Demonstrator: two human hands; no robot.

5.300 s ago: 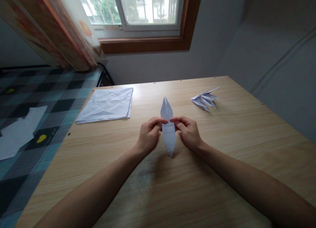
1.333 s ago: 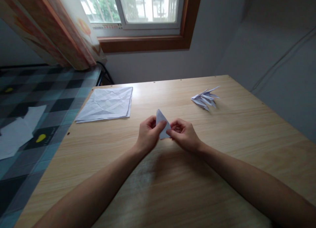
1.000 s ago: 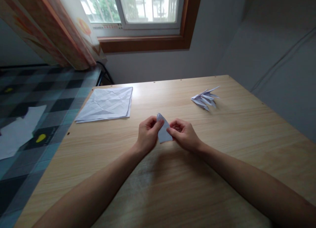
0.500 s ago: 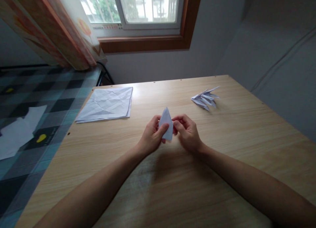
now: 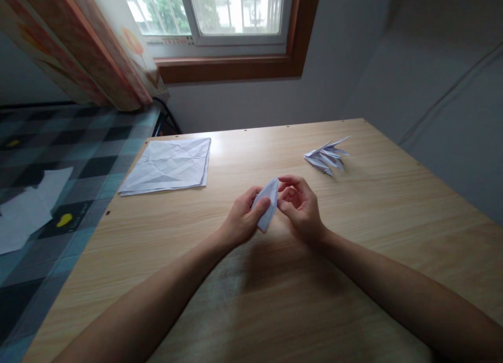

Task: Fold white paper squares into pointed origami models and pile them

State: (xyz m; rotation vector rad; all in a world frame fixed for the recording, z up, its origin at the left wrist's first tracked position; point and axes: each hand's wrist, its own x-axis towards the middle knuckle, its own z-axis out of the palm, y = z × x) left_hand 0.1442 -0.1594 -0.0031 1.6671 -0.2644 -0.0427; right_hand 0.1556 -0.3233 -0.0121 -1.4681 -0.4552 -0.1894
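A small piece of folded white paper [image 5: 269, 203], pointed at its upper end, is held above the table in my left hand [image 5: 247, 215]. The left thumb presses on its face while the fingers lie behind it. At the paper's right edge is my right hand [image 5: 301, 208], fingers curled, with the index fingertip by the paper's upper point and the thumb against the side. How firmly the right fingers pinch the edge is hard to make out. Beyond the right hand lies a cluster of folded paper pieces [image 5: 325, 157] with sharp points.
Creased white paper sheets [image 5: 167, 166] are stacked at the back left of the wooden table [image 5: 188, 310]. Left of the table, loose white paper [image 5: 27, 211] lies on a checked cloth [image 5: 94, 166]. A curtain [image 5: 113, 48] and window [image 5: 239, 12] are behind.
The folded paper has tilted to the right, from upright to slanting, in my left hand. My right index finger has lifted toward its upper point.
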